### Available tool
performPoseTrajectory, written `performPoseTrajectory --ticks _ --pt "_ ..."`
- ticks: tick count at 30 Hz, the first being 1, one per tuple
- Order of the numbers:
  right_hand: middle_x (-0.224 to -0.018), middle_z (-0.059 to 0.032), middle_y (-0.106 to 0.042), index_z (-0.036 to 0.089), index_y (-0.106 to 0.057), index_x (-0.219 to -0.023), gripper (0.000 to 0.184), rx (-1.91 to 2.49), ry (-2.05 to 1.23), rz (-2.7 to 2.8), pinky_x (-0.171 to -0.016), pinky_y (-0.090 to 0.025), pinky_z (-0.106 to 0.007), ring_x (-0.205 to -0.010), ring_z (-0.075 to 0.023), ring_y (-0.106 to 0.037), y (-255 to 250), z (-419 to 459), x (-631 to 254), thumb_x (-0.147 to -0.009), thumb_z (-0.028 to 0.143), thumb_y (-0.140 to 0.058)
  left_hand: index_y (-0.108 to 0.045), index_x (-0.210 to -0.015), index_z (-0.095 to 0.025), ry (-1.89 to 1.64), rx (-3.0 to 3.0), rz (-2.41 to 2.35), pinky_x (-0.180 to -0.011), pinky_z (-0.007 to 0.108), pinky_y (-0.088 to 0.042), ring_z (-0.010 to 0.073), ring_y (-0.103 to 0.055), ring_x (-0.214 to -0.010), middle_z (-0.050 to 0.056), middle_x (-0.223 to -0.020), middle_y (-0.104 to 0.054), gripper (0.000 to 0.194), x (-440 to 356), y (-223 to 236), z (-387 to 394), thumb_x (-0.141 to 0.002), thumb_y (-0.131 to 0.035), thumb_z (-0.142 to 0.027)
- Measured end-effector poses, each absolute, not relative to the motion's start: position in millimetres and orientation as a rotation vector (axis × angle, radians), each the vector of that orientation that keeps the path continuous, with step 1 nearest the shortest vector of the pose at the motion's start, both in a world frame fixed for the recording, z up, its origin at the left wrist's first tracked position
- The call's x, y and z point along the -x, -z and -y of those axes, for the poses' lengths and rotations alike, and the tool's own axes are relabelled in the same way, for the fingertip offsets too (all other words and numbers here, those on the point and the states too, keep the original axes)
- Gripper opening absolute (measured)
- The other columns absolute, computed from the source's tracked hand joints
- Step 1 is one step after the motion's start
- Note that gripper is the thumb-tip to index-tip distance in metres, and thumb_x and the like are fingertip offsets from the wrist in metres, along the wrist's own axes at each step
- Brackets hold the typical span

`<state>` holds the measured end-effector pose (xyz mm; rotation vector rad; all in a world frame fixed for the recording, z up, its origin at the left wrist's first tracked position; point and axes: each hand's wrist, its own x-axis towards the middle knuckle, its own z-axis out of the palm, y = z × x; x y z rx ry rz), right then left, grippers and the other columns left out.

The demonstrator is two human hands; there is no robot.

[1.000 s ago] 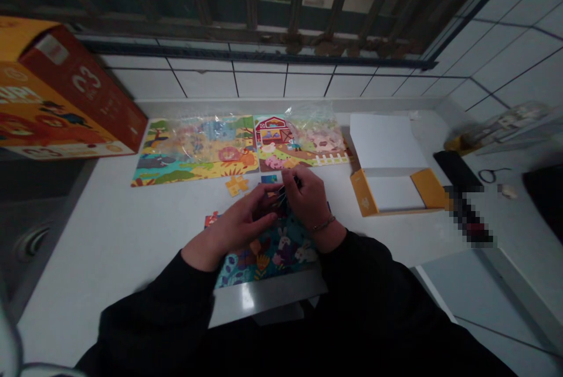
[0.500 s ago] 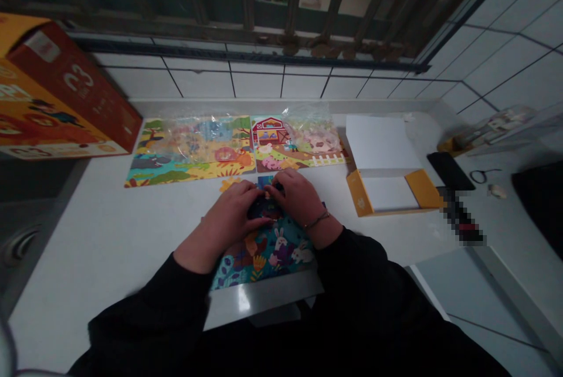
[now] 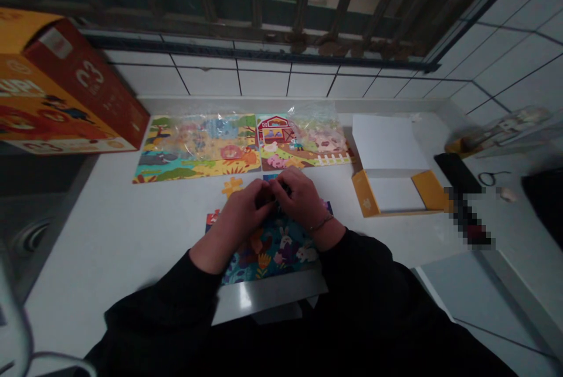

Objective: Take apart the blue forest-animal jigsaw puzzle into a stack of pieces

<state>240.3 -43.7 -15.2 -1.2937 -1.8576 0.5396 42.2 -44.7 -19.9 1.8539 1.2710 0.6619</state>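
Observation:
A dark teal jigsaw puzzle [image 3: 275,257] with rabbits and flowers lies on the counter before me, partly covered by my hands and forearms. My left hand [image 3: 246,204] and my right hand [image 3: 299,195] meet over its upper part, with bent fingers pinched together. Whatever sits between the fingertips is too dark and hidden to make out. Just beyond the fingertips shows a blue puzzle piece [image 3: 269,177]. To the upper left lies a yellow puzzle piece [image 3: 231,186], and a red one [image 3: 212,217] peeks out beside my left wrist.
At the back lie a savanna picture board [image 3: 176,169] and a farm picture board [image 3: 303,160], with clear plastic bags on them. An opened yellow-and-white box [image 3: 367,195] stands to the right, near a black phone [image 3: 457,172]. A large orange box [image 3: 88,89] is at left.
My hands have drawn closer together, fingertips now meeting, and seem raised slightly from the puzzle. The whole view has shifted a little, and the red piece by my left wrist has come into sight.

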Motion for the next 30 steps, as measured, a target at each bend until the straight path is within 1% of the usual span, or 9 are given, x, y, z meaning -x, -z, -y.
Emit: performPoseTrajectory --ticks 6,10,13,16,19,22,24,26,30 --pt "-0.076 -0.0013 -0.062 0.026 -0.056 -0.081 0.042 1.408 -0.582 1.784 -0.072 -0.041 -0.034 -0.073 -0.0196 -0.057 20.8 42.2 -240.8 -0.113 0.053 -0.050 -0.063 -0.136 -0.025 -0.782 -1.642 -0.998 -0.097 0.046 -0.063 0.0260 -0.080 -0.105 0.009 -0.117 -0.082 0.040 -42.1 22.7 47.0 -0.097 -0.067 -0.032" --pt "-0.069 0.0007 -0.056 0.026 -0.051 -0.076 0.047 1.437 -0.545 1.699 -0.068 -0.036 -0.033 -0.067 -0.0180 -0.053 19.4 43.4 -245.8 -0.113 0.054 -0.048 -0.069 -0.129 -0.021 -0.767 -2.147 -1.424 -0.106 0.054 -0.058 0.0336 -0.071 -0.115 0.016 -0.124 -0.075 0.031 -24.8 8.3 42.5 -0.099 -0.063 -0.029" --pt "-0.068 0.0019 -0.051 0.026 -0.045 -0.074 0.049 1.455 -0.533 1.639 -0.067 -0.033 -0.033 -0.066 -0.0172 -0.049 19.5 42.7 -248.2 -0.114 0.055 -0.045 -0.070 -0.119 -0.016 -0.569 -2.347 -1.797 -0.101 0.058 -0.057 0.0411 -0.067 -0.113 0.021 -0.118 -0.069 0.029 -11.5 5.2 39.4 -0.101 -0.066 -0.038" --pt "-0.068 0.0021 -0.050 0.027 -0.045 -0.075 0.049 1.459 -0.565 1.629 -0.066 -0.034 -0.032 -0.066 -0.0172 -0.049 19.3 42.3 -248.3 -0.113 0.058 -0.044 -0.068 -0.120 -0.012 -0.371 -2.317 -1.929 -0.093 0.057 -0.059 0.0414 -0.067 -0.105 0.022 -0.115 -0.065 0.035 -3.2 11.7 37.9 -0.103 -0.064 -0.042" --pt "-0.069 0.0019 -0.052 0.026 -0.047 -0.075 0.048 1.436 -0.609 1.632 -0.066 -0.036 -0.032 -0.067 -0.0172 -0.050 17.7 43.1 -247.3 -0.112 0.057 -0.045 -0.064 -0.120 -0.012 -0.430 -2.266 -1.894 -0.098 0.056 -0.057 0.0423 -0.066 -0.112 0.021 -0.117 -0.064 0.036 2.5 17.3 34.7 -0.098 -0.072 -0.040" --pt "-0.068 0.0018 -0.052 0.026 -0.048 -0.076 0.047 1.408 -0.656 1.603 -0.067 -0.037 -0.032 -0.068 -0.0174 -0.051 16.5 44.2 -247.1 -0.112 0.055 -0.046 -0.061 -0.111 -0.020 -0.595 -2.198 -1.813 -0.091 0.050 -0.057 0.0369 -0.065 -0.106 0.015 -0.111 -0.065 0.032 6.0 15.4 31.2 -0.091 -0.081 -0.035" --pt "-0.069 0.0021 -0.051 0.026 -0.049 -0.076 0.046 1.379 -0.699 1.574 -0.067 -0.037 -0.032 -0.068 -0.0174 -0.051 16.6 44.6 -247.3 -0.112 0.055 -0.046 -0.058 -0.098 -0.024 -0.655 -2.193 -1.693 -0.083 0.043 -0.055 0.0303 -0.064 -0.094 0.008 -0.099 -0.064 0.018 4.6 11.7 30.9 -0.091 -0.075 -0.024" --pt "-0.069 0.0026 -0.049 0.026 -0.049 -0.076 0.046 1.353 -0.734 1.534 -0.067 -0.037 -0.032 -0.068 -0.0171 -0.049 17.0 44.7 -246.9 -0.111 0.055 -0.047 -0.055 -0.086 -0.024 -0.688 -2.243 -1.515 -0.079 0.039 -0.052 0.0258 -0.062 -0.088 0.005 -0.092 -0.062 0.016 -1.5 9.0 33.3 -0.091 -0.065 -0.013" --pt "-0.071 0.0029 -0.048 0.025 -0.051 -0.077 0.046 1.314 -0.800 1.484 -0.067 -0.038 -0.031 -0.070 -0.0168 -0.049 16.0 44.8 -243.7 -0.110 0.057 -0.046 -0.061 -0.083 -0.022 -0.833 -2.298 -1.177 -0.075 0.031 -0.052 0.0201 -0.062 -0.091 0.005 -0.104 -0.063 0.018 -23.9 10.2 44.0 -0.091 -0.058 -0.005"
